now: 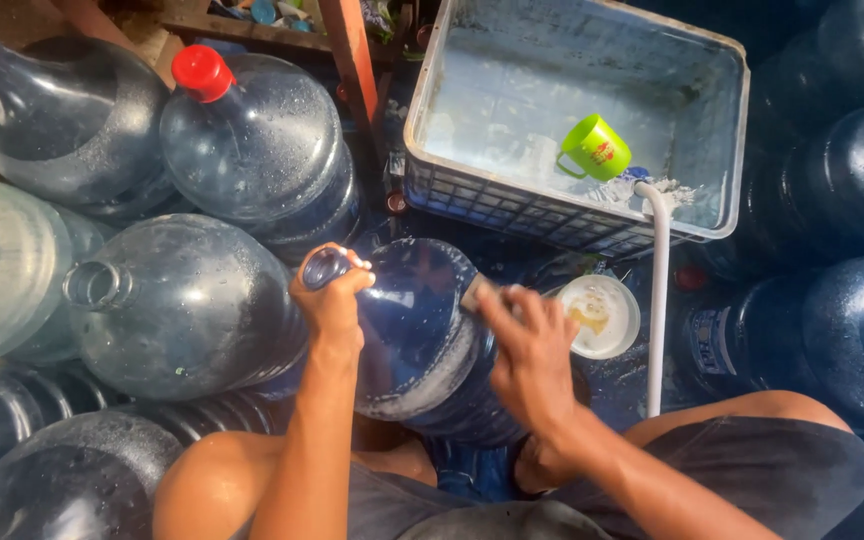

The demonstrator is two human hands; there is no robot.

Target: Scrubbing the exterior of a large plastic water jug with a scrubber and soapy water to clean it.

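A large dark blue water jug (pixel 417 330) lies tilted across my lap, soap foam on its lower side. My left hand (pixel 332 295) is wrapped around its open neck. My right hand (pixel 522 350) presses a small pale sponge (pixel 474 292) against the jug's shoulder. Both my knees show below the jug.
Several big water jugs lie stacked at left, two with red caps (pixel 200 72). A grey crate (pixel 722 150) holds water and a floating green mug (pixel 595 148). A white hose (pixel 658 300) runs into it. A small white bowl (pixel 600 315) sits beside the jug. More blue jugs stand at right.
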